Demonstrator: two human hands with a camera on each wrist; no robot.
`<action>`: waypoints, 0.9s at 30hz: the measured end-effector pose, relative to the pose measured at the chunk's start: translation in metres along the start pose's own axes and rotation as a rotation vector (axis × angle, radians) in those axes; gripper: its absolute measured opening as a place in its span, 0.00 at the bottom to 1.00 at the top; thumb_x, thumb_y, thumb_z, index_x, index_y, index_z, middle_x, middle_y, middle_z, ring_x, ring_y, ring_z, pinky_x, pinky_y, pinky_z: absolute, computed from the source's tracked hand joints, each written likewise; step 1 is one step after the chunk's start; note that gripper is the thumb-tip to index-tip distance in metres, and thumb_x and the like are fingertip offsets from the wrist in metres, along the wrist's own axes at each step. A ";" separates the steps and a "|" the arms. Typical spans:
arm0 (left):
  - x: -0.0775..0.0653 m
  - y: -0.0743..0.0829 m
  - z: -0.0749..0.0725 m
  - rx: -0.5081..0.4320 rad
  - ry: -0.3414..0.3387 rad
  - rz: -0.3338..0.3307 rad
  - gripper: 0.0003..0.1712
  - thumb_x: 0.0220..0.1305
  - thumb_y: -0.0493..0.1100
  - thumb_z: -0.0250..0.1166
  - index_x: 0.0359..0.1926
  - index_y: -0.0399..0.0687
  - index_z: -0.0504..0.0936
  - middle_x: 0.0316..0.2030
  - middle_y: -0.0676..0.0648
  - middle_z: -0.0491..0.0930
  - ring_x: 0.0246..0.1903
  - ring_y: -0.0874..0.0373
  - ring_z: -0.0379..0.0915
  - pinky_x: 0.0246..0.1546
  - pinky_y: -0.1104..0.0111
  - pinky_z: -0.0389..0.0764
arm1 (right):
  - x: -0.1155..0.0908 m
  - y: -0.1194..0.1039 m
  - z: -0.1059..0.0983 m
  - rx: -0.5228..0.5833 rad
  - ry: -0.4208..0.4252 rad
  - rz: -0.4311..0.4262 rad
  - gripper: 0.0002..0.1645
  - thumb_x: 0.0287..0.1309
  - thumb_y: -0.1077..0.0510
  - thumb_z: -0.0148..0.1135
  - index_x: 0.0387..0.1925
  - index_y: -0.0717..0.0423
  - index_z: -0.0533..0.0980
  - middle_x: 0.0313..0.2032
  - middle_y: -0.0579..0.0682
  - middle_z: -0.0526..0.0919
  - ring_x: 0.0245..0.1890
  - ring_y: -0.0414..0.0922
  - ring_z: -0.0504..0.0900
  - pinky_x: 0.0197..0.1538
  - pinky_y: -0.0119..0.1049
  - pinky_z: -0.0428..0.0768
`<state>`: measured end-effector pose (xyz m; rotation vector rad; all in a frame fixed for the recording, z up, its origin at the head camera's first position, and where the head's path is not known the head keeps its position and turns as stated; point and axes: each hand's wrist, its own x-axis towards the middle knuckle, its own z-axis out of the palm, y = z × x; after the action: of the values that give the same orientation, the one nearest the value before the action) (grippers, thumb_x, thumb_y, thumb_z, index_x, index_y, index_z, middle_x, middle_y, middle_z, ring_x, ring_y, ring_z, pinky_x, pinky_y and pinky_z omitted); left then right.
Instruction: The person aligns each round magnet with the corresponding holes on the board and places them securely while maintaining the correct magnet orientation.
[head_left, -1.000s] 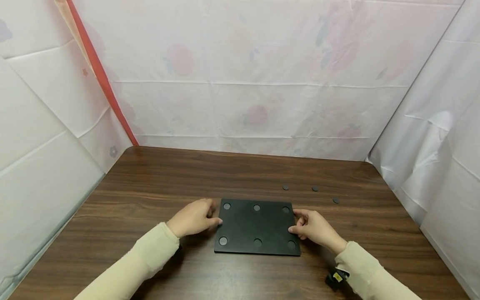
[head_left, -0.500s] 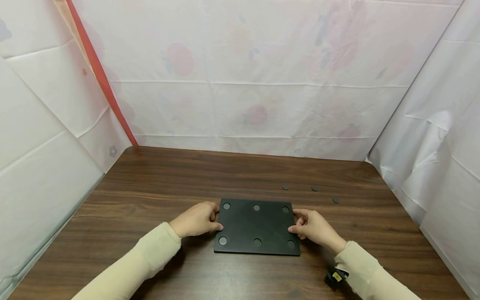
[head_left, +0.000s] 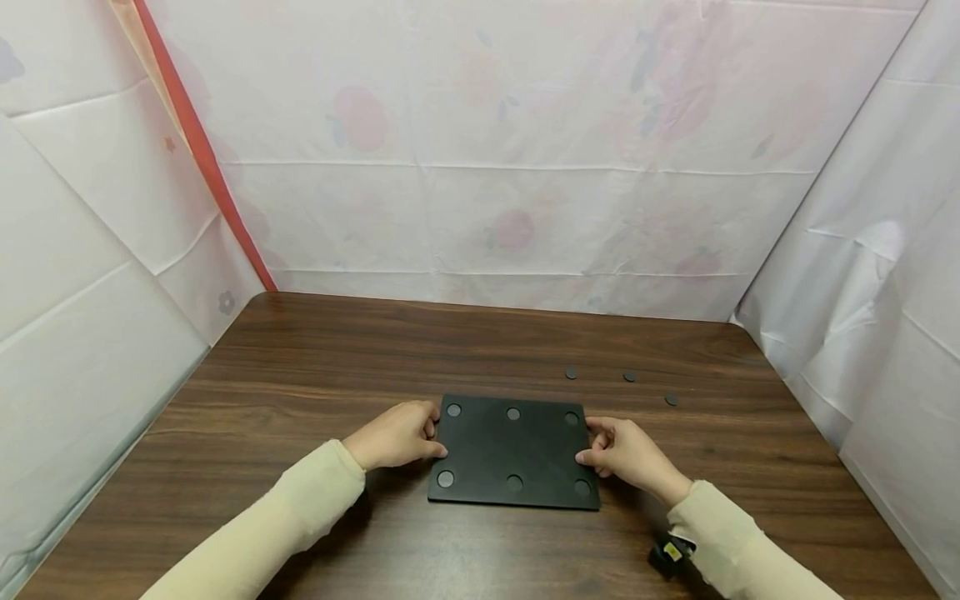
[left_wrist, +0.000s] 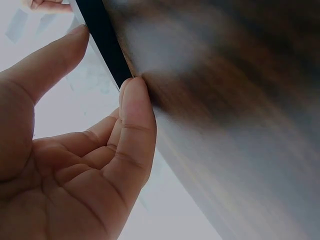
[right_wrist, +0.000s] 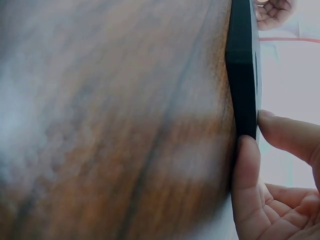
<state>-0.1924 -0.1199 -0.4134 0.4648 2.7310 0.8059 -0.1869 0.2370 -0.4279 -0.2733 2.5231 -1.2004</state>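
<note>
A flat black rectangular board [head_left: 513, 450] lies on the brown table, with several round spots in two rows along its long sides. Three of these spots look lighter grey; the others are dark like the board. My left hand [head_left: 397, 435] grips the left edge, thumb on top and fingers at the side, and the left wrist view shows the index fingertip [left_wrist: 135, 97] against that edge. At the opposite edge my right hand [head_left: 630, 454] holds the board the same way, its thumb [right_wrist: 287, 135] on the top face.
Three small dark discs lie loose beyond the board to the right, among them a disc [head_left: 571, 374] and another disc [head_left: 672, 401]. The wood-grain table [head_left: 337, 350] meets white patterned cloth at the back and sides. A small black device [head_left: 667, 557] sits at the right wrist.
My left hand has moved slightly along the left edge toward me, and its fingers have closed on the board. The right hand keeps its hold; the board has barely shifted.
</note>
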 end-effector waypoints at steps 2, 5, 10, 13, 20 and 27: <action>0.001 0.000 0.000 0.002 0.001 0.002 0.28 0.52 0.45 0.76 0.50 0.35 0.78 0.34 0.49 0.80 0.33 0.60 0.74 0.40 0.63 0.77 | 0.000 0.000 0.000 -0.001 0.002 0.000 0.43 0.56 0.57 0.71 0.68 0.70 0.63 0.24 0.50 0.79 0.23 0.44 0.80 0.28 0.35 0.81; 0.001 0.000 0.000 0.001 0.000 0.001 0.28 0.52 0.45 0.76 0.50 0.35 0.78 0.34 0.49 0.80 0.34 0.60 0.74 0.40 0.63 0.77 | -0.001 -0.002 0.000 0.007 -0.001 0.001 0.43 0.56 0.57 0.71 0.68 0.70 0.63 0.24 0.51 0.79 0.23 0.44 0.80 0.28 0.35 0.81; 0.000 0.000 -0.001 -0.003 -0.002 -0.005 0.29 0.52 0.45 0.76 0.51 0.35 0.78 0.34 0.49 0.80 0.34 0.60 0.74 0.41 0.63 0.78 | 0.000 -0.003 -0.002 0.019 -0.013 -0.002 0.43 0.56 0.57 0.70 0.67 0.71 0.63 0.24 0.51 0.80 0.24 0.45 0.81 0.29 0.35 0.82; 0.000 0.000 -0.001 -0.001 -0.004 -0.005 0.29 0.52 0.45 0.76 0.51 0.34 0.78 0.34 0.49 0.80 0.34 0.60 0.74 0.42 0.63 0.78 | 0.001 -0.003 -0.005 0.011 -0.007 0.003 0.40 0.58 0.56 0.69 0.66 0.71 0.65 0.25 0.50 0.82 0.25 0.44 0.82 0.29 0.35 0.82; 0.000 0.000 -0.002 0.001 -0.002 0.010 0.30 0.52 0.44 0.76 0.52 0.33 0.77 0.34 0.49 0.79 0.34 0.60 0.74 0.42 0.62 0.78 | 0.004 -0.012 -0.016 -0.033 0.067 0.017 0.34 0.62 0.53 0.66 0.64 0.65 0.69 0.30 0.52 0.82 0.27 0.45 0.82 0.33 0.37 0.83; -0.001 0.001 -0.002 0.004 -0.003 0.018 0.30 0.52 0.44 0.76 0.52 0.32 0.77 0.34 0.49 0.79 0.34 0.60 0.74 0.42 0.61 0.78 | 0.013 -0.018 -0.035 -0.107 0.147 -0.036 0.34 0.64 0.51 0.63 0.66 0.62 0.67 0.34 0.56 0.83 0.29 0.48 0.82 0.32 0.38 0.80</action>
<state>-0.1921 -0.1203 -0.4110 0.4922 2.7299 0.8035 -0.2115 0.2461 -0.3961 -0.2667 2.7260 -1.1385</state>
